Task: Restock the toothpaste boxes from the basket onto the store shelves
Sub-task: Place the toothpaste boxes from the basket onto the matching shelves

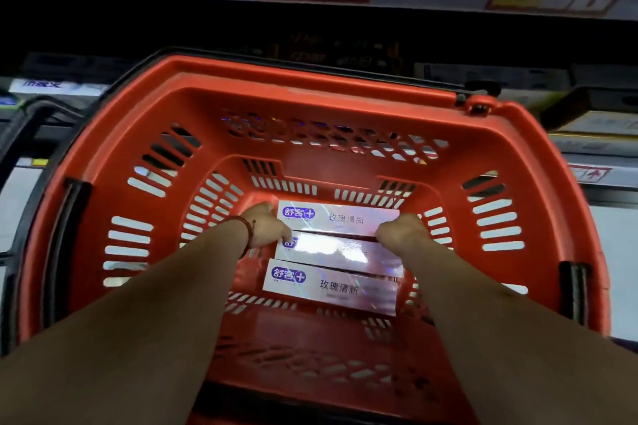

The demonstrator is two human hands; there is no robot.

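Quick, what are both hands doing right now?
Left hand: curled at left ends of toothpaste boxes; grip cannot be told.
Right hand: same at right ends.

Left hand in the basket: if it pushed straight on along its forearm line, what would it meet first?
The far toothpaste box: the left hand already sits at its left end. Beyond that, the basket wall; depth is unclear.
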